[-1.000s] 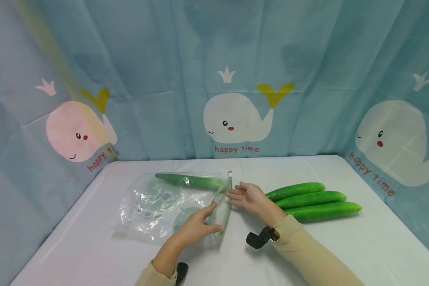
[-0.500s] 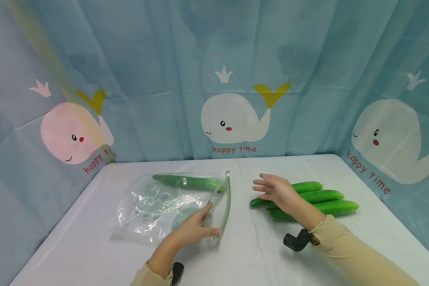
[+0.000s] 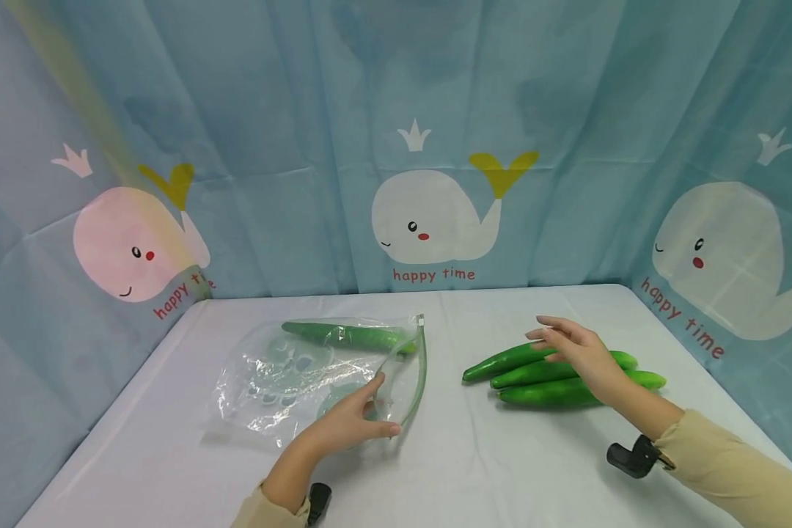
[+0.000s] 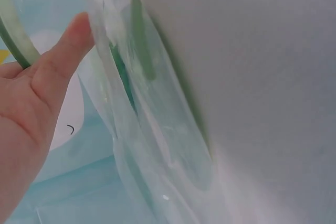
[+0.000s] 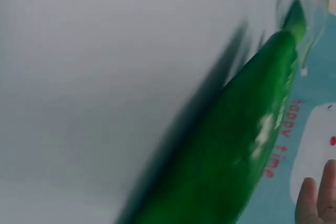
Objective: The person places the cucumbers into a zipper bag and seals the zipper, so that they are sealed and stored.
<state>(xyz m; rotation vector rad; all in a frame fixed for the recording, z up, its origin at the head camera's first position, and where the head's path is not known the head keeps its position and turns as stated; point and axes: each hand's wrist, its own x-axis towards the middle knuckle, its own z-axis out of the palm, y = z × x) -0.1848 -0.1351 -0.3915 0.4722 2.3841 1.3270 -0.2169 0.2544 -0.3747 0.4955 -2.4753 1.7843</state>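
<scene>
A clear zip bag (image 3: 284,385) lies on the table with one cucumber (image 3: 343,335) inside, its mouth facing right. My left hand (image 3: 343,425) is at that mouth, thumb and fingers spread apart against the plastic. The left wrist view shows the thumb (image 4: 68,45) touching the film, with the green strip (image 4: 13,35) by the fingers. Three cucumbers lie side by side on the right. My right hand (image 3: 584,359) is over them, fingers loosely extended, gripping nothing. The right wrist view has the nearest cucumber (image 5: 226,145) close up and two fingertips (image 5: 315,198) apart from it.
A white table (image 3: 449,469) carries everything. Behind it and along both sides hangs a blue curtain (image 3: 290,235) printed with whales. Bare tabletop separates the bag's mouth from the cucumbers' tips.
My right hand has moved from beside the bag's mouth rightward to above the three cucumbers. My left hand stays at the bag, having shifted slightly left; the bag mouth gapes a little wider.
</scene>
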